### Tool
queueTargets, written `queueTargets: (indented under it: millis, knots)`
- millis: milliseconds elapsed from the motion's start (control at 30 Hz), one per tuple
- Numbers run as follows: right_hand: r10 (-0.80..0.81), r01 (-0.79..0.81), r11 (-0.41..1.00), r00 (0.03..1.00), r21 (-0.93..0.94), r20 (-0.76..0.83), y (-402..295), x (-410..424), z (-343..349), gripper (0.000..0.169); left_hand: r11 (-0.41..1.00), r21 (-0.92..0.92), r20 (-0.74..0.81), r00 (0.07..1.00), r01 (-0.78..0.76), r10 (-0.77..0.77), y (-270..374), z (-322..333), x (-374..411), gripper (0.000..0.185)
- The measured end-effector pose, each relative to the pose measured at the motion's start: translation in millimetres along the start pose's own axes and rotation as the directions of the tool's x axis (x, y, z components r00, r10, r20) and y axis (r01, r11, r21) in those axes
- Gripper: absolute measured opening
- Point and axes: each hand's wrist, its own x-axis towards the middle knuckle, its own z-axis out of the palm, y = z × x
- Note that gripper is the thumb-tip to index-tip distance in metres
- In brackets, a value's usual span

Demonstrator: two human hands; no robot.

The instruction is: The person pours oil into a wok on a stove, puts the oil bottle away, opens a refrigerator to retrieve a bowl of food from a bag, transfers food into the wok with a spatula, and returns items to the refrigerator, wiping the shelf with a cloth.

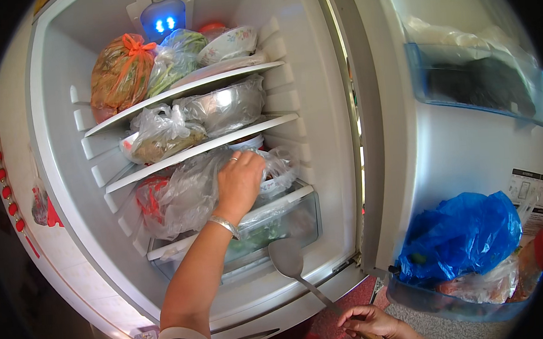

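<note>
My left hand (241, 178), with a ring and a silver bracelet, reaches into the open refrigerator at its lowest shelf. Its curled fingers touch the clear plastic bag (278, 164) around a patterned bowl (272, 186); the fingertips are hidden, so I cannot tell whether they grip it. Left of this hand lies a crumpled clear plastic bag (189, 193), beside a red one (153, 197). My right hand (367, 324), near the bottom of the view, is shut on the handle of a metal wok spatula (287, 257). The spatula's blade points up, before the clear drawer (275, 230).
Above are a bagged metal bowl (223, 105), a bagged dish (162, 141), a tied bag (121, 76) and a floral bowl (229, 45). Shelf edges (205, 150) jut out above my left hand. The open door (392, 162) at right holds a blue bag (462, 237).
</note>
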Motion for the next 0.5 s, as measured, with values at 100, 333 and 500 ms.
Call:
queueTargets:
  millis: [100,333,500]
  knots:
    - [0.032,-0.033,0.998,0.999,0.047,0.020,-7,-1,-1,0.018,0.987,-0.066,-0.064,0.986,0.149,-0.153,1,-2,15,0.005]
    - [0.074,-0.056,0.989,0.989,0.133,-0.131,-29,-17,5,0.010,0.964,-0.179,0.114,0.977,0.198,-0.180,-1,-12,31,0.006]
    - [0.068,-0.033,0.986,0.974,0.163,-0.215,-34,-22,8,0.021,0.971,-0.153,0.206,0.967,0.185,-0.151,-5,-25,33,0.007]
